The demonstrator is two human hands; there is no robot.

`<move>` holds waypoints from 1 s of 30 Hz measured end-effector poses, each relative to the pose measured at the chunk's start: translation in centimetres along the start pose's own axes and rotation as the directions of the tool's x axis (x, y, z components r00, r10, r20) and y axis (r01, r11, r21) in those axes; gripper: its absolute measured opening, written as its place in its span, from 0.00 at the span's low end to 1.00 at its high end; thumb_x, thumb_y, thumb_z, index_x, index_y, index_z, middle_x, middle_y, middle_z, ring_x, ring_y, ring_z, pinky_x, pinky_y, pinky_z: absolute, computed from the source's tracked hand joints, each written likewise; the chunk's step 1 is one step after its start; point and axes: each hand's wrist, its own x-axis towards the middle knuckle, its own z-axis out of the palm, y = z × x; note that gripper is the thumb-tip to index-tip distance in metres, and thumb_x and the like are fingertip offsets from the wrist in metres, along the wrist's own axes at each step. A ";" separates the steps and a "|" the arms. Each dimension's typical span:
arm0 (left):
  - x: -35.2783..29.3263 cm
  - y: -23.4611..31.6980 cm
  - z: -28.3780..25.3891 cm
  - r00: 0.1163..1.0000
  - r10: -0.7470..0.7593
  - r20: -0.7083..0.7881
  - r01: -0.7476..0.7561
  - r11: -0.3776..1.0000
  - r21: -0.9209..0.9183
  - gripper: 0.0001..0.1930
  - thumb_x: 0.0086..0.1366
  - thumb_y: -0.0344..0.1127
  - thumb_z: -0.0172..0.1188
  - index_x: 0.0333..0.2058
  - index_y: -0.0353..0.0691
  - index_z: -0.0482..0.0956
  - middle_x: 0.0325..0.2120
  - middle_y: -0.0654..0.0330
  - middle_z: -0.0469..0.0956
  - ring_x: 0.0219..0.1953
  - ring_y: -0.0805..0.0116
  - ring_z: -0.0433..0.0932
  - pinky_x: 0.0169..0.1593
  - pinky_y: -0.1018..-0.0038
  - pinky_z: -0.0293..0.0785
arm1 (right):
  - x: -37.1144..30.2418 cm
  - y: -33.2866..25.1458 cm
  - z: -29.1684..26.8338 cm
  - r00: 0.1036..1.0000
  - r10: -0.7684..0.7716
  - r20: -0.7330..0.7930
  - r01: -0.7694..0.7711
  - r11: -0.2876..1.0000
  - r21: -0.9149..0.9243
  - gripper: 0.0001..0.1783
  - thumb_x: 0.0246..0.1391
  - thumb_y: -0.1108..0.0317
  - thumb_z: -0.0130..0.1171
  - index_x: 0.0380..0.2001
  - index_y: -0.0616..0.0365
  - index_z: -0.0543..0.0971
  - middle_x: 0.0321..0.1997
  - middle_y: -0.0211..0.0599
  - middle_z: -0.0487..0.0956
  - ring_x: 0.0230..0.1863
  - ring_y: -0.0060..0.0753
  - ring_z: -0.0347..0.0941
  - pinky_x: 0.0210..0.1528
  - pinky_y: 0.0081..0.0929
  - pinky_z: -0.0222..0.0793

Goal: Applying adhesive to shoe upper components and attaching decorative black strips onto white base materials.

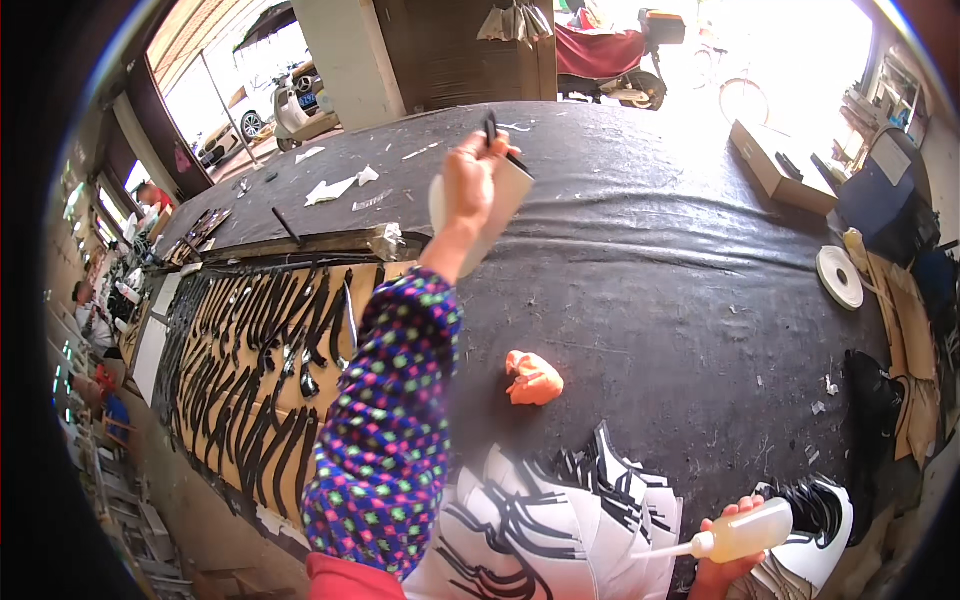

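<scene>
At the left, black strips [270, 440] lie in rows on a tan board [368, 278], where they are easy to pick singly if their order is respected. Beside it the left hand [470, 180] reaches far over the dark table [650, 340], its fingers closed on a white panel [508, 200] that hangs past the wrist; a pinch near the edge, without bending the sheet, would serve best. Nearer, an orange lump [535, 378] sits apart from the pile of white panels [590, 530], whose black strips deserve care against snagging. At the right, the right hand [728, 572] is wrapped around a squeeze bottle [755, 530] of yellowish liquid, tipped so that its nozzle [660, 551] points left over the pile. A light grip seems wise, since pressure could drip liquid onto the panels.

As for what is unclear, the patterned sleeve [385, 430] covers part of the board and pile. The left hand hides much of its panel, and whether the dark piece at the fingertips is joined to it cannot be told. The lump's material is uncertain. Whether the nozzle touches the pile cannot be judged, and the lower edge cuts off the right forearm.
</scene>
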 end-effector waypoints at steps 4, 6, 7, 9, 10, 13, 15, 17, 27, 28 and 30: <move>-0.7 -8.9 6.0 0.960 -0.279 -0.025 0.280 0.956 0.089 0.06 0.61 0.31 0.56 0.32 0.34 0.76 0.24 0.60 0.79 0.27 0.77 0.74 0.30 0.78 0.69 | 0.0 -0.8 -0.5 0.993 0.116 -0.032 -0.107 0.972 0.210 0.50 0.32 0.64 0.72 0.57 0.56 0.52 0.56 0.41 0.59 0.61 0.50 0.55 0.56 0.65 0.54; -2.1 -11.2 9.0 0.943 -0.329 -0.046 0.331 0.924 0.191 0.06 0.60 0.32 0.55 0.32 0.37 0.77 0.22 0.58 0.80 0.26 0.71 0.77 0.30 0.73 0.70 | 0.0 -0.7 -0.3 0.993 0.096 -0.073 -0.081 0.979 0.185 0.50 0.30 0.64 0.73 0.56 0.56 0.54 0.54 0.41 0.60 0.59 0.50 0.57 0.54 0.64 0.56; -2.3 -11.9 10.4 0.928 -0.371 -0.040 0.373 0.917 0.141 0.07 0.60 0.33 0.55 0.32 0.36 0.77 0.23 0.58 0.80 0.26 0.70 0.77 0.30 0.72 0.70 | 0.0 -0.6 0.0 0.991 0.092 -0.093 -0.074 0.980 0.185 0.50 0.29 0.64 0.74 0.56 0.56 0.54 0.54 0.41 0.60 0.58 0.50 0.57 0.53 0.64 0.57; -2.6 -12.2 12.9 0.926 -0.378 -0.017 0.378 0.921 0.097 0.08 0.60 0.34 0.56 0.33 0.35 0.77 0.23 0.58 0.80 0.26 0.69 0.78 0.31 0.72 0.70 | 0.1 0.1 0.5 0.990 0.083 -0.110 -0.061 0.980 0.187 0.52 0.28 0.65 0.74 0.56 0.56 0.54 0.54 0.41 0.60 0.57 0.49 0.58 0.52 0.63 0.58; -2.7 -12.1 14.0 0.935 -0.354 0.002 0.352 0.930 0.104 0.09 0.60 0.35 0.57 0.34 0.35 0.77 0.23 0.58 0.80 0.27 0.68 0.78 0.31 0.71 0.70 | 0.1 0.4 0.7 0.976 -0.033 -0.214 0.133 0.872 0.472 0.52 0.28 0.65 0.74 0.56 0.55 0.54 0.54 0.41 0.60 0.58 0.49 0.58 0.52 0.63 0.58; -2.4 -10.8 16.8 0.940 -0.336 0.067 0.338 0.941 -0.014 0.10 0.60 0.34 0.56 0.38 0.34 0.74 0.25 0.55 0.79 0.26 0.70 0.75 0.31 0.72 0.69 | 0.2 0.9 0.8 0.932 -0.117 -0.344 0.334 0.646 0.687 0.51 0.28 0.65 0.74 0.55 0.55 0.54 0.54 0.40 0.60 0.58 0.48 0.57 0.53 0.63 0.57; -2.2 -9.8 18.0 0.877 -0.419 0.235 0.453 0.884 -0.117 0.21 0.61 0.35 0.56 0.51 0.33 0.64 0.37 0.54 0.75 0.35 0.69 0.73 0.37 0.74 0.69 | 0.4 0.2 0.3 0.993 0.055 -0.106 -0.033 0.979 0.203 0.50 0.28 0.65 0.74 0.55 0.55 0.55 0.54 0.40 0.60 0.58 0.47 0.57 0.53 0.63 0.57; -2.0 -9.0 18.1 0.746 -0.452 0.489 0.589 0.791 -0.167 0.40 0.61 0.37 0.56 0.63 0.32 0.40 0.53 0.50 0.67 0.52 0.63 0.67 0.52 0.71 0.66 | 0.4 -0.4 -0.2 0.990 0.064 -0.124 -0.034 0.974 0.225 0.52 0.26 0.66 0.75 0.55 0.55 0.54 0.54 0.39 0.60 0.58 0.46 0.57 0.53 0.64 0.56; -8.7 -6.4 13.8 0.444 -0.538 0.716 -0.268 0.683 0.680 0.35 0.58 0.53 0.53 0.62 0.51 0.54 0.62 0.48 0.50 0.65 0.49 0.42 0.63 0.50 0.45 | 0.0 0.1 -0.7 0.998 0.047 -0.038 -0.037 0.974 0.224 0.39 0.47 0.66 0.64 0.58 0.54 0.52 0.58 0.39 0.58 0.63 0.46 0.55 0.58 0.67 0.52; -9.9 -6.6 13.6 0.427 -0.535 0.729 -0.378 0.627 0.681 0.34 0.59 0.57 0.50 0.62 0.54 0.55 0.63 0.50 0.47 0.66 0.49 0.39 0.62 0.48 0.43 | 0.2 0.2 -0.6 0.998 0.046 -0.039 -0.037 0.976 0.213 0.40 0.47 0.66 0.64 0.58 0.54 0.52 0.58 0.39 0.58 0.63 0.46 0.55 0.58 0.66 0.53; -10.8 -7.6 12.5 0.462 -0.448 0.766 -0.435 0.638 0.635 0.32 0.61 0.56 0.47 0.61 0.51 0.55 0.63 0.50 0.48 0.66 0.52 0.40 0.63 0.49 0.41 | 0.4 0.5 -0.4 0.999 0.021 -0.030 -0.015 0.983 0.184 0.41 0.46 0.64 0.64 0.58 0.54 0.52 0.57 0.38 0.58 0.62 0.45 0.56 0.57 0.65 0.55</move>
